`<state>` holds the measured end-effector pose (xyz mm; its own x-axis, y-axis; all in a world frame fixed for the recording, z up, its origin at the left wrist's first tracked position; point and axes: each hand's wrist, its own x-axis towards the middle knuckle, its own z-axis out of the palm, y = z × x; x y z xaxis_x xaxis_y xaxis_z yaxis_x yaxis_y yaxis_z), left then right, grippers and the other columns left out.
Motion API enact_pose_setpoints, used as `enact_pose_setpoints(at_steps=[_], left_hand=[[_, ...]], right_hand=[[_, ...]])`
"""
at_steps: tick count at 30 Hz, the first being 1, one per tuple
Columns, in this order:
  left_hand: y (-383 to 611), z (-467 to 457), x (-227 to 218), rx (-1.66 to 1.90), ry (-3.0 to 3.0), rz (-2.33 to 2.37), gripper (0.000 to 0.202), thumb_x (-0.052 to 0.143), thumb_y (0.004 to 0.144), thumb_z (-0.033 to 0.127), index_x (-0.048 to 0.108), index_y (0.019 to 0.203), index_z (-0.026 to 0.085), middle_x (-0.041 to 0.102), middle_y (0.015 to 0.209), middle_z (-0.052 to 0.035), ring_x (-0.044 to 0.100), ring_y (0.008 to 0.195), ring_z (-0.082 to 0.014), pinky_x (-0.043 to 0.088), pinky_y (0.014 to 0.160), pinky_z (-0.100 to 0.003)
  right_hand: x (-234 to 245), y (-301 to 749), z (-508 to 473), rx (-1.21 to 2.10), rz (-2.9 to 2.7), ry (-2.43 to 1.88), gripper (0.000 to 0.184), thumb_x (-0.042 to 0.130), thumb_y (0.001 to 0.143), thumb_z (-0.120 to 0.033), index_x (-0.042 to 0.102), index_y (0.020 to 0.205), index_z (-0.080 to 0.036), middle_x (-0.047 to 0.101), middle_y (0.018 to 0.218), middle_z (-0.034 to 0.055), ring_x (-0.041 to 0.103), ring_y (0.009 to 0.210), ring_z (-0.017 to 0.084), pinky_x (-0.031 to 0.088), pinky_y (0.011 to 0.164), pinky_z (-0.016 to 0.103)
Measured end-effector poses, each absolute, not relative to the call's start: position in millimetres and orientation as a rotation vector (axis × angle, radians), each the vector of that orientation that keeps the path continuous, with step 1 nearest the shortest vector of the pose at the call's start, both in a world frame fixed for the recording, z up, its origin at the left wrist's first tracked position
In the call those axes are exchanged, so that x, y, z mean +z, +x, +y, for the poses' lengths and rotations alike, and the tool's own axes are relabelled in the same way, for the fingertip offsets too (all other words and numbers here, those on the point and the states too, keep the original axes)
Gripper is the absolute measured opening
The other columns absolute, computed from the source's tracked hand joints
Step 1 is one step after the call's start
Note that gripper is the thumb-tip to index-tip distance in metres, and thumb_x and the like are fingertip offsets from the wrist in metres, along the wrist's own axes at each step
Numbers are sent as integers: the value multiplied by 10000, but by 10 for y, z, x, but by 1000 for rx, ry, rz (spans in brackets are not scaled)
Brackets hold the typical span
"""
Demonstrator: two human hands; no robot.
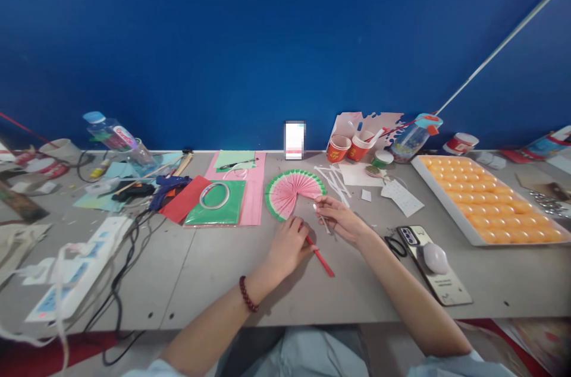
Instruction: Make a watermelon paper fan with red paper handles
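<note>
A folded paper fan (294, 189) painted like a watermelon, pink with a green rim, lies spread on the grey table (214, 270). My left hand (288, 244) rests just below it, fingers curled on a red stick (321, 257) that lies on the table. My right hand (339, 216) is beside the fan's right edge and pinches a thin white strip (322, 219) between thumb and fingers.
Green, pink and red paper sheets with a tape ring (214, 195) lie left of the fan. A glue gun (167, 188), cables and a power strip (80, 270) fill the left. Red cups (348, 148), white strips, a phone (428, 249) and a tray of orange balls (491, 198) are right.
</note>
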<state>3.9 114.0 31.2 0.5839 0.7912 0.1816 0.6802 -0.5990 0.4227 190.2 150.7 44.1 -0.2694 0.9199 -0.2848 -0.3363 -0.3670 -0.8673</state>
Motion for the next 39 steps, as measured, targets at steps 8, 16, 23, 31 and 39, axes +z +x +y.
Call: enact_pose_setpoints(at_steps=[8, 16, 23, 31, 39], left_hand=[[9, 1200, 198, 894, 2064, 1098, 501, 420, 801, -6, 486, 1240, 225, 549, 1047, -67, 514, 974, -198, 454, 884, -396], [-11, 1327, 224, 1084, 1192, 987, 400, 706, 664, 181, 595, 1048, 175, 559, 769, 5, 568, 716, -124, 482, 686, -265], [-40, 1347, 317, 1112, 810, 919, 436, 830, 567, 255, 608, 934, 171, 631, 775, 10, 617, 741, -127, 497, 732, -272], [-56, 1371, 313, 1059, 619, 826, 430, 830, 599, 224, 606, 961, 163, 661, 784, 13, 643, 728, -109, 503, 752, -250], [-56, 1346, 325, 1030, 623, 756, 420, 799, 655, 218, 594, 1018, 162, 670, 814, -1, 649, 785, -122, 490, 798, -263]], right_hand=[[439, 1899, 1480, 1813, -892, -1049, 319, 785, 627, -238, 625, 902, -220, 575, 769, -41, 549, 636, 74, 460, 562, 200], [574, 1823, 1394, 1685, -1119, -1086, 318, 769, 643, -327, 603, 889, -215, 568, 752, -32, 469, 508, 65, 371, 396, 196], [658, 1654, 1287, 1436, -1389, -1231, 246, 732, 681, -364, 626, 802, -179, 629, 734, 12, 537, 564, 101, 416, 484, 227], [542, 1645, 1290, 1279, -1441, -1279, 239, 694, 716, -407, 644, 796, -188, 645, 778, 24, 526, 560, 111, 421, 523, 255], [560, 1591, 1264, 1038, -1613, -1283, 106, 632, 760, -311, 671, 790, -216, 690, 809, 36, 610, 722, 179, 480, 705, 324]])
